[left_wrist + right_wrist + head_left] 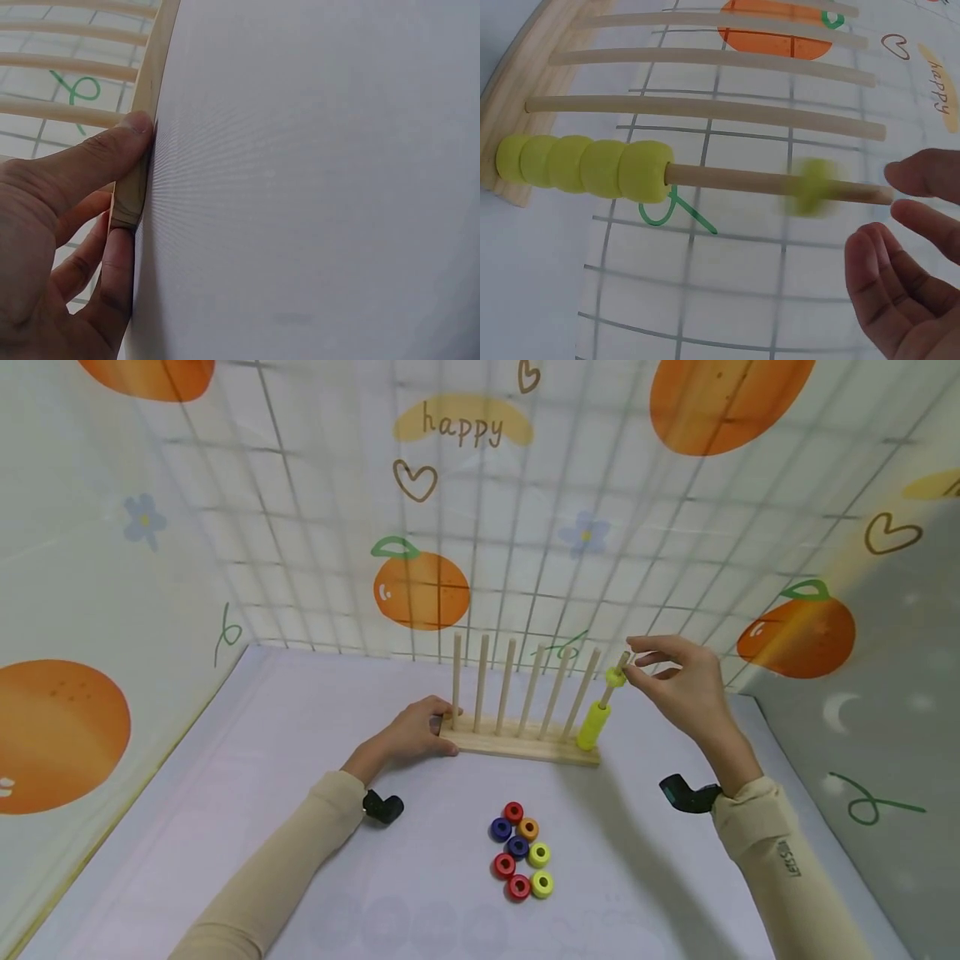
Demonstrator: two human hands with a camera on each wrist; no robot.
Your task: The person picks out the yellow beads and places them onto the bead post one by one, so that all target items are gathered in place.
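Observation:
A wooden peg rack [517,747] with several upright dowels stands on the table. My left hand [411,732] grips the left end of its base, the thumb [97,156] lying along the wood and other fingers around the end. On the rightmost dowel sits a stack of several yellow beads [585,167]. Higher on that dowel is a single yellow bead [811,187], blurred and apart from the stack. Beside the dowel's tip is my right hand [684,683], its fingers spread a little and off the bead, holding nothing.
Loose beads lie in front of the rack: red beads [498,870], blue beads [494,835], an orange bead [533,834] and yellow beads [547,892]. Behind the rack rises a grid wall covered by a printed sheet [322,568]. Similar sheeting encloses both sides.

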